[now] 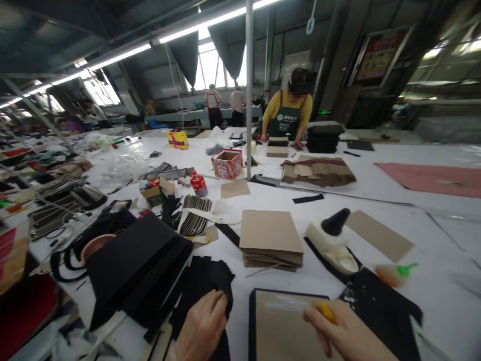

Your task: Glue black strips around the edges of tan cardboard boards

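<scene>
My left hand (205,323) is closed, with its fingertips pinching the edge of a black fabric piece (205,273) in a loose pile. In my right hand (343,328) is a yellow-handled brush (326,312), its tip blurred, held over a beige board (280,331) with a black border. A whitish wet smear shows along the top of that board. Just beyond it stands a stack of beige boards (270,230). To the right sits a white glue container (319,238) with a black cone-shaped top, close to a speckled black sheet (379,306).
A stack of black panels (135,260) fills the left side, beside metal frames (193,213). A red bottle (198,184) and a patterned box (227,163) stand farther back. A metal pole (248,90) rises mid-table. Across the table, a co-worker in a green apron (285,118) handles pieces.
</scene>
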Tool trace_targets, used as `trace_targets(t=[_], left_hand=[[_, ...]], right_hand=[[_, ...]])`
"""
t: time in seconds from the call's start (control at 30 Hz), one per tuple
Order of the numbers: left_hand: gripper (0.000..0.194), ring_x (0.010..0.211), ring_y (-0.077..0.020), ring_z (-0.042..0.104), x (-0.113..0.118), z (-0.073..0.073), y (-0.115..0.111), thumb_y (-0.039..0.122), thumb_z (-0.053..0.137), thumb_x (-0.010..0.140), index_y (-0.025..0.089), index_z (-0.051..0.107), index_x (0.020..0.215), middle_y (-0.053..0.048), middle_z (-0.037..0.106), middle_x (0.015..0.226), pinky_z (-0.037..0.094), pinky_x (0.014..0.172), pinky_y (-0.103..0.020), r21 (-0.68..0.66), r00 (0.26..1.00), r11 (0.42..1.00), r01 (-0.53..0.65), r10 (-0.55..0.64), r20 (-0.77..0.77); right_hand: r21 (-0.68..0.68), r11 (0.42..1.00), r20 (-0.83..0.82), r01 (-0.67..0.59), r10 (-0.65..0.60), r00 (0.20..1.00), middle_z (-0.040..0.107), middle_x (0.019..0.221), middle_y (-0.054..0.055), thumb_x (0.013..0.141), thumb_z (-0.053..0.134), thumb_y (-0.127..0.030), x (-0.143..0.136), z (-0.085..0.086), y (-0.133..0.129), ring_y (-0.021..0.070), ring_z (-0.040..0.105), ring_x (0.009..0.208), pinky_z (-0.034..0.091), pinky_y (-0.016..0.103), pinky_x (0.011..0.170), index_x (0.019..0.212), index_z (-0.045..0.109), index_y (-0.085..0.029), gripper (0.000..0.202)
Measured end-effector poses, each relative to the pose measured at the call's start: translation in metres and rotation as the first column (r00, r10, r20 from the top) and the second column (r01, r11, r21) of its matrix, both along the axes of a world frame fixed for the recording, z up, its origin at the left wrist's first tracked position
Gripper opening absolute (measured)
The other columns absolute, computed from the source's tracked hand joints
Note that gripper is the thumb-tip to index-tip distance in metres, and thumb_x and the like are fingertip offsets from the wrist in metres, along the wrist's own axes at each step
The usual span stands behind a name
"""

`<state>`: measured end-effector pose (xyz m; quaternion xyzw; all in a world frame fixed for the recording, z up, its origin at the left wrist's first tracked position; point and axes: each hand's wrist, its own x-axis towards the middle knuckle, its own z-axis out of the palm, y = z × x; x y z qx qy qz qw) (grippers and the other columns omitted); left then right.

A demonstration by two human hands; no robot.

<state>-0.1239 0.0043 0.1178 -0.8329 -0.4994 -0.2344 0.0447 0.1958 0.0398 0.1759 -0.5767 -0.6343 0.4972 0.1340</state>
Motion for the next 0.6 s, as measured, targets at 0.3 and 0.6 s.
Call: trace_targets(t=[0.3,0.6], left_hand=[[0.042,0.105,-0.0258,0.06,0.069,0.026,0.008,0.013,0.04,0.086,0.032,0.056,0.12,-0.008,0.065,0.111,0.041,0.102,-0.04,-0.547,0.931,0.787,0.287,-0.363,-0.033],[0.033,0.071,-0.0158,0.057,0.068,-0.01,0.013,0.035,0.056,0.077,0.028,0.06,0.109,0.0,0.062,0.081,0.047,0.067,-0.026,-0.827,0.86,0.465,0.316,0.227,0.456]], right_hand=[[-0.219,0.976,-0.112,-0.018,-0.006,0.994,0.05,0.045,-0.006,0.076,0.063,-0.046,-0.026,0.027,0.023,0.0049,0.031,0.031,0.022,0.016,0.03,0.065,0.059,-0.017,0.031],[-0.198,0.975,-0.282,0.102,-0.156,0.947,0.06,0.055,-0.005,0.062,0.054,-0.013,0.017,-0.005,-0.004,0.0087,0.049,0.043,0.035,0.016,0.04,0.063,0.063,-0.017,0.01]])
